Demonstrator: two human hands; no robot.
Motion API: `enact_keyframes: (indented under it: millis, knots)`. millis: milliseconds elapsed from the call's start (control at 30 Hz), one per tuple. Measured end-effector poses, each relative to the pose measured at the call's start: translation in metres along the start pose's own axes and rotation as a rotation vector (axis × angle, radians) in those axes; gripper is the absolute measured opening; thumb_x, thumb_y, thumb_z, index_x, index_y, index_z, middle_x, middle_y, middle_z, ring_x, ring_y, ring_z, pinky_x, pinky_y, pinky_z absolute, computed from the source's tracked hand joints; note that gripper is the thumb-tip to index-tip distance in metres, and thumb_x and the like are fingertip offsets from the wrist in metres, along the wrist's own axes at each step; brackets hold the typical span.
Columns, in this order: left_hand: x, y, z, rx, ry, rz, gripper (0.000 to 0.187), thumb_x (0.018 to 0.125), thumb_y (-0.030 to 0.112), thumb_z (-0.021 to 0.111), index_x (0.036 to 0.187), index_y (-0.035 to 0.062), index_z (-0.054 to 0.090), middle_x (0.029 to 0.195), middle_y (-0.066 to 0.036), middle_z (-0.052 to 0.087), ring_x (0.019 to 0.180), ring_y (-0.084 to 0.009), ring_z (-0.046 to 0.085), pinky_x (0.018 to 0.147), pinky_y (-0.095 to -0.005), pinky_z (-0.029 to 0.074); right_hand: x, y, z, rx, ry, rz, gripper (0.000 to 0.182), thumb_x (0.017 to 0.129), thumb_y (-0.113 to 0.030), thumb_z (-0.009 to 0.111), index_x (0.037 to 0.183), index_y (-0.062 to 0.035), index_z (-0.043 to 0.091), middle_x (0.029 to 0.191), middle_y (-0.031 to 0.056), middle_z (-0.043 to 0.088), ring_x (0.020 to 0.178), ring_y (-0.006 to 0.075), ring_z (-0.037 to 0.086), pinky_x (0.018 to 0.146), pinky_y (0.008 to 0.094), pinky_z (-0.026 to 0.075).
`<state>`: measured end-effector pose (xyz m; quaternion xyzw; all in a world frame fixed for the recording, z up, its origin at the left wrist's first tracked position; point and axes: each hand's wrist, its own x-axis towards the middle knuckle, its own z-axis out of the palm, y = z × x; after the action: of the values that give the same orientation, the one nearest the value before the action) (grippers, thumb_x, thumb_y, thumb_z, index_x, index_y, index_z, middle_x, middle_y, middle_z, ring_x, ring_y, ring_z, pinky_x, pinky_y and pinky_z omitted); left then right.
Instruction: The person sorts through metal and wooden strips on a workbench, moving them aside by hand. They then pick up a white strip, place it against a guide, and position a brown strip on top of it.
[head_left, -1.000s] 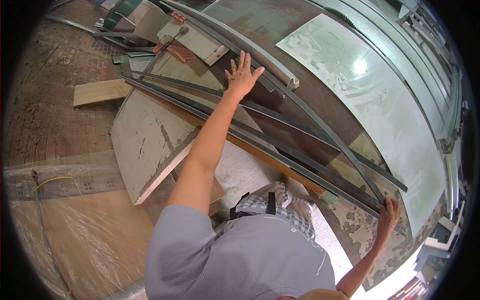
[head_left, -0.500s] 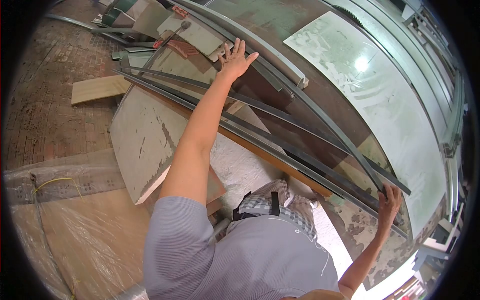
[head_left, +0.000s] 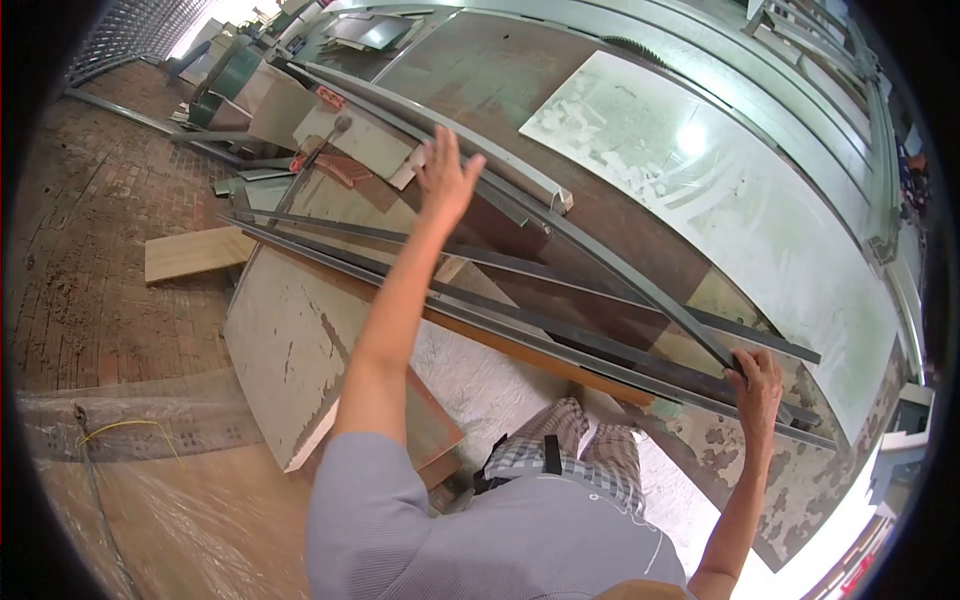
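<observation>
My left hand (head_left: 448, 185) is spread, fingers apart, over a long dark metal strip (head_left: 600, 262) that runs diagonally across the work table. The right end of that strip is gripped in my right hand (head_left: 758, 385), its fingers curled round it. More long dark strips (head_left: 560, 273) lie beneath, crossing at a shallow angle. Beyond my left hand a lighter metal channel (head_left: 490, 150) rests on the table. Red-handled pliers or a similar tool (head_left: 345, 170) lie left of my left hand.
A pale, smeared sheet (head_left: 700, 150) covers the table's far right. A worn board (head_left: 290, 335) leans at the near left, with a wooden plank (head_left: 197, 254) on the brick floor (head_left: 80, 260). Plastic-wrapped material (head_left: 220, 500) is at the lower left.
The head view has shifted, showing more of the far left. Both hands stay at the strip; my left hand's fingers have drawn slightly closer together.
</observation>
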<state>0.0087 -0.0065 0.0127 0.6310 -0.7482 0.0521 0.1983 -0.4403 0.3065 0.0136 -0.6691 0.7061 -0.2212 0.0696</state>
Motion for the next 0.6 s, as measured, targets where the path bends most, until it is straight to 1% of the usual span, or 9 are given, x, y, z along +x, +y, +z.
enact_keyframes:
  millis: [67,133,167,233,367,400,467,600]
  knots:
    - [-0.036,0.048,-0.007,0.022,-0.006,0.177,0.074,0.088,0.049,0.044,0.142,0.0041,0.018,0.147,-0.017,0.019,0.135,-0.0391,0.015,0.104,-0.0601,0.012,0.001,0.000,0.000,0.023,0.000,0.007,0.036,0.062,-0.009,0.073,0.097,-0.0105,0.063,0.087,0.0054,0.054,0.086,0.0248,0.053,0.077,0.0368,0.040]
    - [-0.064,0.077,-0.006,0.025,-0.083,0.285,0.074,0.088,0.049,0.045,0.141,0.0041,0.019,0.147,-0.016,0.020,0.135,-0.0378,0.016,0.104,-0.0592,0.013,0.008,-0.007,0.000,0.034,0.014,-0.004,0.035,0.062,-0.010,0.073,0.096,-0.0101,0.062,0.086,0.0053,0.054,0.086,0.0245,0.053,0.077,0.0368,0.040]
    - [-0.073,0.082,-0.002,0.032,-0.074,0.284,0.074,0.088,0.049,0.045,0.141,0.0041,0.019,0.147,-0.016,0.020,0.135,-0.0378,0.016,0.104,-0.0592,0.013,0.009,-0.012,0.000,0.041,0.016,-0.012,0.035,0.062,-0.010,0.073,0.095,-0.0098,0.062,0.085,0.0052,0.053,0.086,0.0243,0.053,0.076,0.0368,0.040]
    - [-0.085,0.084,0.011,-0.010,-0.078,0.230,0.071,0.087,0.050,0.045,0.138,0.0029,0.029,0.146,-0.014,0.022,0.135,-0.0360,0.018,0.105,-0.0583,0.012,0.015,-0.023,0.002,0.036,0.031,-0.050,0.035,0.062,-0.011,0.073,0.095,-0.0096,0.062,0.085,0.0054,0.053,0.085,0.0242,0.052,0.076,0.0365,0.040]
    - [-0.076,0.067,0.017,0.021,-0.067,0.205,0.069,0.088,0.049,0.045,0.137,0.0027,0.030,0.145,-0.014,0.024,0.134,-0.0353,0.020,0.105,-0.0583,0.014,0.026,-0.032,0.016,0.044,0.037,-0.119,0.035,0.063,-0.012,0.073,0.096,-0.0096,0.062,0.086,0.0053,0.053,0.084,0.0236,0.053,0.076,0.0361,0.040]
    - [-0.073,0.063,0.012,0.047,-0.114,0.197,0.068,0.090,0.047,0.043,0.138,0.0025,0.027,0.146,-0.016,0.022,0.135,-0.0364,0.018,0.105,-0.0572,0.014,0.027,-0.034,0.020,0.051,0.040,-0.137,0.035,0.064,-0.013,0.073,0.096,-0.0098,0.062,0.086,0.0054,0.053,0.085,0.0235,0.053,0.076,0.0361,0.040]
    - [-0.067,0.052,0.015,0.050,-0.089,0.198,0.069,0.090,0.048,0.043,0.138,0.0019,0.027,0.145,-0.017,0.023,0.134,-0.0362,0.019,0.105,-0.0562,0.015,0.034,-0.041,0.027,0.060,0.020,-0.145,0.034,0.065,-0.014,0.073,0.097,-0.0102,0.061,0.086,0.0053,0.053,0.085,0.0234,0.053,0.076,0.0364,0.040]
    - [-0.051,0.029,0.018,0.073,-0.060,0.182,0.070,0.089,0.049,0.043,0.137,0.0006,0.027,0.144,-0.019,0.024,0.134,-0.0348,0.022,0.107,-0.0514,0.018,0.047,-0.060,0.038,0.035,-0.005,-0.173,0.033,0.067,-0.015,0.072,0.098,-0.0106,0.061,0.085,0.0051,0.054,0.085,0.0234,0.054,0.076,0.0367,0.040]
